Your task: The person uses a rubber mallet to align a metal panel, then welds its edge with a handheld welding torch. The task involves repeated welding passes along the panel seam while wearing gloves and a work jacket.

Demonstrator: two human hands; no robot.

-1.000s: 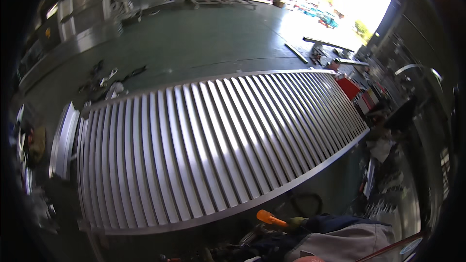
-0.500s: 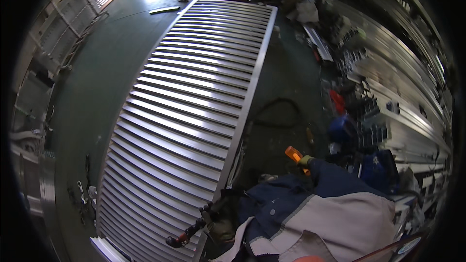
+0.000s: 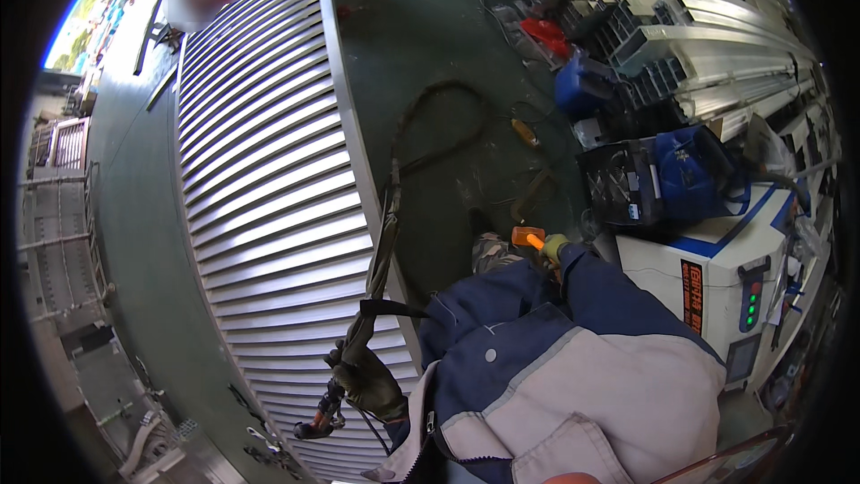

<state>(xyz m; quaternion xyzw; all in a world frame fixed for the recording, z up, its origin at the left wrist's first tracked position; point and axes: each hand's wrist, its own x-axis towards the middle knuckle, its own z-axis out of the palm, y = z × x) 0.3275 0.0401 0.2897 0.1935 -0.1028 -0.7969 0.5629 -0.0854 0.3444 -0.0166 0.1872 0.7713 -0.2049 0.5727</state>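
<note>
Head view: looking down along the person's own body, in a blue and grey work jacket (image 3: 573, 367), onto a workshop floor.
Left hand: the left hand (image 3: 365, 383) wears a dark glove and is low in the picture, over the near end of the slatted panel.
Left fingers: they are closed around the welding torch (image 3: 324, 414), gripping its handle; the tip of the torch points down and to the left.
Torch cable: the thick dark cable (image 3: 394, 215) goes up from the left hand along the right edge of the panel, then makes a loop on the green floor (image 3: 421, 27).
Slatted panel: the long metal slatted panel (image 3: 269, 179) lies flat on the floor, to the left of the person, and runs from the lower edge to the top of the picture.
Right hand: the right hand (image 3: 554, 246) has a light green glove and is near the knee, at the right side of the body.
Right fingers: they seem closed on a small orange tool (image 3: 528, 237), but the hand is small and partly hidden, so I cannot tell the grip exactly.
Right side: a white welding machine (image 3: 717, 278) with green lights stands just beside the person, a blue box (image 3: 694, 170) is behind it, and metal profiles (image 3: 717, 45) are stacked further back.
</note>
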